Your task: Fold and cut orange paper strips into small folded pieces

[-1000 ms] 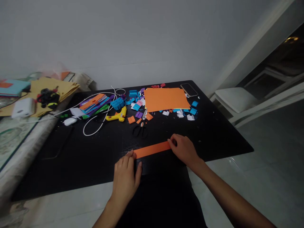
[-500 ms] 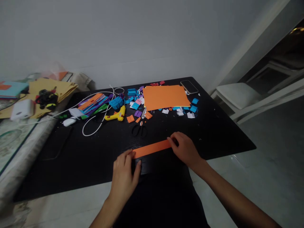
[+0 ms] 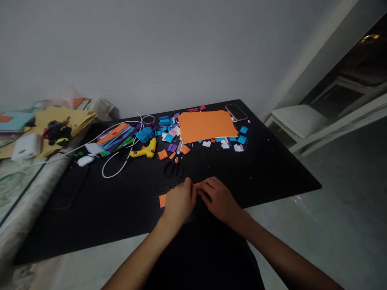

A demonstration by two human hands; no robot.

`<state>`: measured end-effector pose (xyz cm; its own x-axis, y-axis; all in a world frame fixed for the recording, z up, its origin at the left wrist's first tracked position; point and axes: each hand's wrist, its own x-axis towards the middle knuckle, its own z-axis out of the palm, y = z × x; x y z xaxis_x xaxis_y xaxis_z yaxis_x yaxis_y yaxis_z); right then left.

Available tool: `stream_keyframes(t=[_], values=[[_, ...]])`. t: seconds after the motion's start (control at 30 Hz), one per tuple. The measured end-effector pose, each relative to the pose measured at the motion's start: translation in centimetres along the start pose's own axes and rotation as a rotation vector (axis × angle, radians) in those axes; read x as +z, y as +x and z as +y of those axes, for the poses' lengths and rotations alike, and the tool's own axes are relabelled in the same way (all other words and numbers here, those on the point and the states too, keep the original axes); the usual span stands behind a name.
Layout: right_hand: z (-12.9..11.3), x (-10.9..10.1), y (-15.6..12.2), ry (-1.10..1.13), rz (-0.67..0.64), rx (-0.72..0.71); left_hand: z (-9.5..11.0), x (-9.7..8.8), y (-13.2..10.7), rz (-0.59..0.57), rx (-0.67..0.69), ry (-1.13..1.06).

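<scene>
an orange paper strip (image 3: 163, 200) is laid flat on the black counter (image 3: 272, 177), close to its near edge. only the strip's left end is seen uncovered, with a small sliver (image 3: 197, 185) showing between the two hands. the left hand (image 3: 179, 203) is spread over the middle of the strip, its fingers bent down onto the paper. the right hand (image 3: 219, 199) is set just beside it, its fingertips brought in against those of the left. whether the strip is pinched or only pressed by either hand cannot be told, as the contact is hidden under the fingers.

just beyond the hands, black-handled scissors (image 3: 174, 168) are laid on the counter. farther back a yellow glue gun (image 3: 145, 150) is seen beside a looped white cable (image 3: 117, 169), with blue, purple, orange and white paper scraps (image 3: 169, 137) scattered about. a large orange sheet (image 3: 206, 125) is spread at the far edge, with a phone (image 3: 236, 112) at its right corner.
</scene>
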<state>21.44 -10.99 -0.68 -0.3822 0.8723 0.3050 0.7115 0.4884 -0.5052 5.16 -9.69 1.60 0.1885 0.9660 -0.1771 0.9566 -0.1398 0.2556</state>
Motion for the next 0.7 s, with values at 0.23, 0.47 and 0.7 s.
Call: stream_keyframes(t=[0.23, 0.47, 0.7], values=[[0.0, 0.2, 0.0, -0.032, -0.012, 0.013, -1.0, -1.9, 0.4, -0.114, -0.077, 0.051], [0.0, 0.3, 0.0, -0.05, -0.014, 0.005, -3.1, -3.5, -0.1, -0.174, -0.15, 0.041], [0.1, 0.3, 0.0, -0.049, -0.007, -0.002, -5.2, -4.2, -1.0, -0.21, -0.193, 0.017]])
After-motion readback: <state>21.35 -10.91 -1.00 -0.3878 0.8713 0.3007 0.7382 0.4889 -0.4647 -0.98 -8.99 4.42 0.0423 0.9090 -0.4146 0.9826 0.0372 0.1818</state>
